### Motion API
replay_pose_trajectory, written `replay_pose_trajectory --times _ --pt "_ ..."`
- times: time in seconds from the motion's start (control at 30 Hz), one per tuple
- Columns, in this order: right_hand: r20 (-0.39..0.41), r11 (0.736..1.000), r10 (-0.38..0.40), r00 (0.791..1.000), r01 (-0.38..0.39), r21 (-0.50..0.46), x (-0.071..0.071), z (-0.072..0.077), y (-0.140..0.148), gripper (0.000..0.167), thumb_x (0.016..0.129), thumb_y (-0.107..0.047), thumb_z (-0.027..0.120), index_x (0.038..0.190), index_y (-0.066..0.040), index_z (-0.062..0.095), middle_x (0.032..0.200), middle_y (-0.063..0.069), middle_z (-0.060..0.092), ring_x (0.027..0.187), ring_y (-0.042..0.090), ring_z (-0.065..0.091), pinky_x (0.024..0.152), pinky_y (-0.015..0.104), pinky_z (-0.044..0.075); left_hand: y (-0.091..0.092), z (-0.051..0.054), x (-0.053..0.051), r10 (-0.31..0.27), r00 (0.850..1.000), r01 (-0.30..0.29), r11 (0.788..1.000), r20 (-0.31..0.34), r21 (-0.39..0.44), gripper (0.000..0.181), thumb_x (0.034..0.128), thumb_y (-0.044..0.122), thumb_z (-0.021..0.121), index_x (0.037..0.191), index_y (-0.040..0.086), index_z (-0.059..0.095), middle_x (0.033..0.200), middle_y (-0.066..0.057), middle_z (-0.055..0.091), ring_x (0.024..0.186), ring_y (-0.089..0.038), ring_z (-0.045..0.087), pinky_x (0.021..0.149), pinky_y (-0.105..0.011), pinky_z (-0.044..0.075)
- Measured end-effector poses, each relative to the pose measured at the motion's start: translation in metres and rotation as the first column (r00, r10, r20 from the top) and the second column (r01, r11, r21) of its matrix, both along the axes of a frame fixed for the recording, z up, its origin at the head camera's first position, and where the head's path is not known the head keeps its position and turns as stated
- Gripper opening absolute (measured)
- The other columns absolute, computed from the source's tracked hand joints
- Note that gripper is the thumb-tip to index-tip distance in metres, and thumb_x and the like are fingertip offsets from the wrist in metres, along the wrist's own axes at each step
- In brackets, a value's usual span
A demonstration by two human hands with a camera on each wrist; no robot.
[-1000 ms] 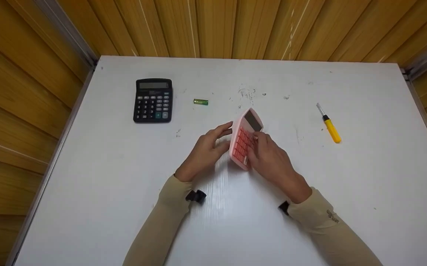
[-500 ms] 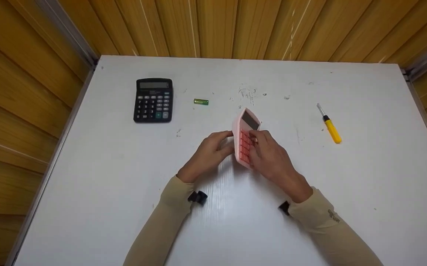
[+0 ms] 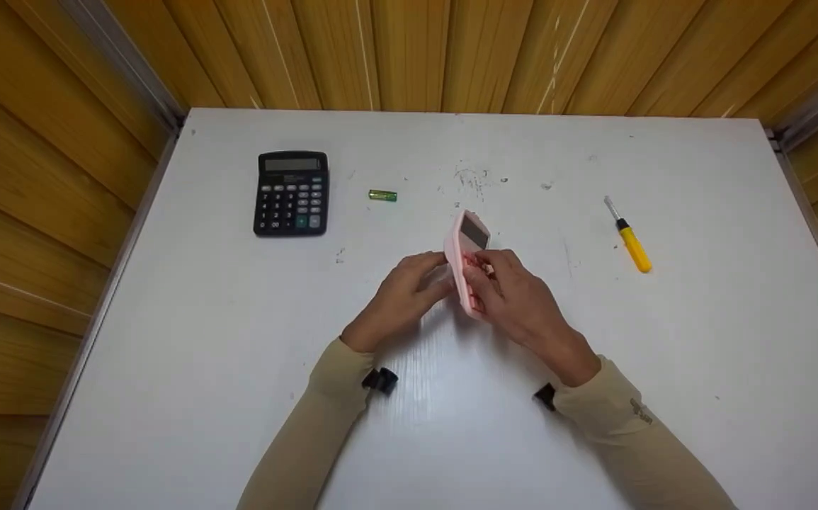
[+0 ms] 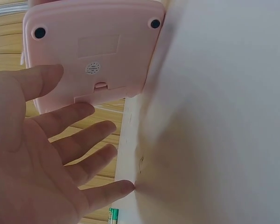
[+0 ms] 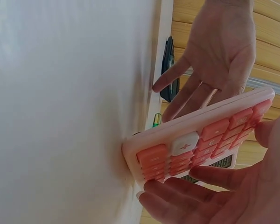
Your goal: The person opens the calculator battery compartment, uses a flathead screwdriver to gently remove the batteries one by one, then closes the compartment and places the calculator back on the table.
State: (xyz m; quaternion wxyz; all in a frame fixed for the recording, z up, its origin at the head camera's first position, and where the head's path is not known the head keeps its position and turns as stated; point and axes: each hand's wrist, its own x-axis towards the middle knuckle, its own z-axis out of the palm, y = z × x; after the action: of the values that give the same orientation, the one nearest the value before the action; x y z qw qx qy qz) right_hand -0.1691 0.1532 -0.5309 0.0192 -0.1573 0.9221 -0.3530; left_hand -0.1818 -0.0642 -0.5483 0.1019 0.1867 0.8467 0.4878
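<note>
Pink calculator (image 4: 98, 51): in the middle of the counter (image 3: 189, 354), between the two hands. It is tipped up on its side, with the keys facing right and the back facing left. I can't tell if its low edge touches the counter.
Left hand (image 3: 401, 294): spread wide, with fingers straight and apart. The thumb and first finger are right up at the calculator's back. The other three fingers reach past it and hold nothing.
Right hand (image 3: 518, 301): part way wide, with fingers a little bent. The fingers and thumb touch the key side, and none of them show on the back.
Keys (image 5: 214, 130): mostly red, but one with a plus sign is white (image 5: 185, 143).
Back of the calculator: two round black feet (image 4: 39, 32) and a small round sticker (image 4: 93, 68).
Black calculator (image 3: 291, 193): lying flat on the far left, well apart from the hands.
Green battery (image 3: 382, 195): lying on its side, far from the person, between the two calculators but a bit nearer the black one.
Yellow screwdriver (image 3: 628, 235): lying on the right, with its metal tip pointing to the far side.
Sleeves (image 3: 302, 432): tan, with a small black thing (image 3: 380, 381) at each wrist.
</note>
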Motion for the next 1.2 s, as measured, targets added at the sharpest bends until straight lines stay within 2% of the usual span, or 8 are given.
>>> replay_pose_trajectory --times 0.13,0.3,0.5,0.83,1.2 --pt "0.065 0.999 0.003 0.998 0.0 -0.054 -0.001 0.002 0.002 0.053 0.111 -0.045 0.053 0.143 -0.002 0.057 0.134 0.015 0.062 0.107 0.029 0.071 0.088 0.047 0.056 0.0 -0.001 0.001 0.004 1.0 -0.004 1.0 0.001 0.001 0.054 0.1089 0.035 0.061 0.158 0.015 0.053 0.158 -0.005 0.054 0.15 -0.026 0.04 0.124 -0.049 0.029" --pt "0.128 0.994 0.013 0.992 0.001 -0.109 -0.001 0.004 0.002 0.059 0.111 -0.049 0.051 0.146 -0.002 0.054 0.138 0.016 0.061 0.111 0.03 0.071 0.09 0.047 0.058 0.0 -0.002 0.001 0.001 0.999 -0.002 1.0 -0.035 -0.027 0.049 0.1098 0.034 0.059 0.154 0.013 0.058 0.154 -0.005 0.057 0.148 -0.027 0.042 0.123 -0.05 0.03" --pt "0.154 0.992 0.009 0.988 0.01 -0.124 -0.002 0.005 0.001 0.061 0.111 -0.05 0.051 0.148 -0.002 0.054 0.138 0.017 0.062 0.113 0.032 0.07 0.094 0.049 0.056 0.001 -0.004 0.001 0.009 0.999 -0.012 0.998 -0.047 -0.065 0.048 0.1113 0.04 0.055 0.151 0.012 0.061 0.153 -0.006 0.058 0.149 -0.028 0.042 0.123 -0.051 0.03" --pt "0.217 0.984 0.022 0.976 0.018 -0.179 -0.004 0.008 0.004 0.064 0.108 -0.055 0.055 0.147 -0.005 0.055 0.136 0.012 0.063 0.109 0.027 0.067 0.084 0.043 0.056 0.001 -0.003 0.002 0.011 0.999 -0.014 0.996 -0.036 -0.086 0.048 0.1121 0.039 0.053 0.153 0.014 0.059 0.157 -0.006 0.054 0.152 -0.029 0.038 0.124 -0.053 0.029" --pt "0.28 0.971 0.045 0.959 0.023 -0.238 -0.005 0.012 0.006 0.058 0.108 -0.054 0.056 0.143 -0.008 0.057 0.138 0.01 0.062 0.11 0.028 0.066 0.09 0.047 0.053 0.001 -0.002 0.004 -0.003 0.997 0.0 0.999 -0.075 -0.046 0.051 0.1129 0.042 0.051 0.151 0.01 0.061 0.154 -0.007 0.057 0.152 -0.033 0.037 0.125 -0.05 0.027"
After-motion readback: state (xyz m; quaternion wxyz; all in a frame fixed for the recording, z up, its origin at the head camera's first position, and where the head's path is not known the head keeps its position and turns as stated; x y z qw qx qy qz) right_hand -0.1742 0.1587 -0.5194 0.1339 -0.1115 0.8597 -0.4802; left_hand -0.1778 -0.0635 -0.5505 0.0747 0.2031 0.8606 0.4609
